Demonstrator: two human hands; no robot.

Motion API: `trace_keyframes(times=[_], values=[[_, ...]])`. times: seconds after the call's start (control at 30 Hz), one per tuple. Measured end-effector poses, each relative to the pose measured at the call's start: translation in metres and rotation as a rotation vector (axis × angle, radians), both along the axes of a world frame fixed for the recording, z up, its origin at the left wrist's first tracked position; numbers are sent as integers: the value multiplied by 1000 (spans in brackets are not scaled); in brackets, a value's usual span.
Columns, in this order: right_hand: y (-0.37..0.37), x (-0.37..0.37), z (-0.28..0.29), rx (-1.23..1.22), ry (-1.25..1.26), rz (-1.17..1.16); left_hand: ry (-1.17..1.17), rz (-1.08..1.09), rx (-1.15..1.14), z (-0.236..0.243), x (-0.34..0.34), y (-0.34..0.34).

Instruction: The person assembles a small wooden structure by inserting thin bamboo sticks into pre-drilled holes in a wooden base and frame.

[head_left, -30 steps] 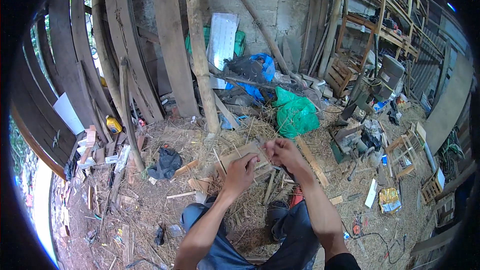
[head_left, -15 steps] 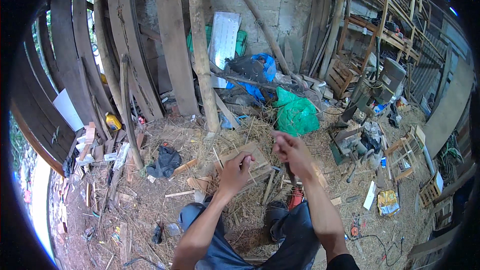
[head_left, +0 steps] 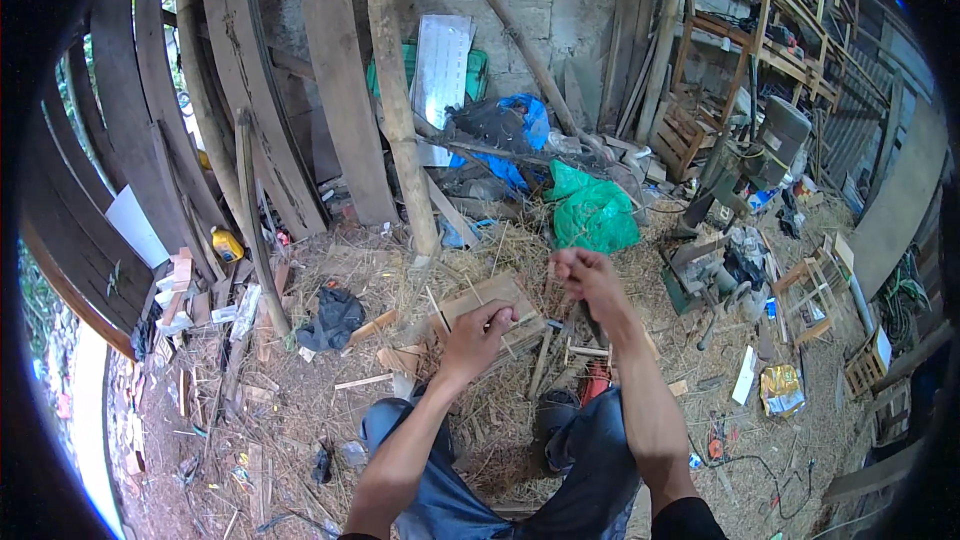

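Observation:
My left hand (head_left: 478, 340) is closed, its thumb and fingers pinched together, and a thin pale wood strip (head_left: 504, 342) seems to pass through it. To its right and slightly farther off, my right hand (head_left: 590, 283) is curled closed. A dark, narrow, blade-like thing (head_left: 597, 328) shows below that hand; whether the fingers hold it is hidden. Beneath and beyond my left hand a flat wooden board (head_left: 510, 292) lies on the straw-covered ground, between and ahead of my knees. Another pale stick (head_left: 436, 308) leans at the board's left side.
A green plastic sack (head_left: 595, 215) lies beyond my right hand. A wooden post (head_left: 393, 110) rises ahead, left of centre. A black plastic bag (head_left: 333, 320) and wood scraps lie to the left. A machine (head_left: 745, 175) stands at right, near a gold packet (head_left: 781, 390). A red object (head_left: 596, 380) sits by my foot.
My right hand has drawn slightly nearer and to the right, its fingers turning downward. My left hand has shifted slightly right and stays closed. The view has tilted a little.

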State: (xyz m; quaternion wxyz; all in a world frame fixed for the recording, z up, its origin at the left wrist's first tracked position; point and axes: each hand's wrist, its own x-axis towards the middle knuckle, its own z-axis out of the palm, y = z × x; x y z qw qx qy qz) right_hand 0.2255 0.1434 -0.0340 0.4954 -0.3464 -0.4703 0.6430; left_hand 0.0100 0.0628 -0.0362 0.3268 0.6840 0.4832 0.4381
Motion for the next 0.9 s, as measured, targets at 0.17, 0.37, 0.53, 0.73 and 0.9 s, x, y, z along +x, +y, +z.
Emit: trace_keyframes(times=[0.17,0.37,0.53,0.73,0.9], values=[[12,37,-2,-2,69,-283,-11,7,24,-4,-2,-3],[-26,-20,11,-15,67,-107,16,83,94,-3,4,2],[-30,-37,6,9,-127,197,108,131,79,-3,9,3],[-20,-21,6,1,-143,160,139,156,233,0,17,2],[1,15,3,24,-87,-143,205,166,247,7,10,-10]])
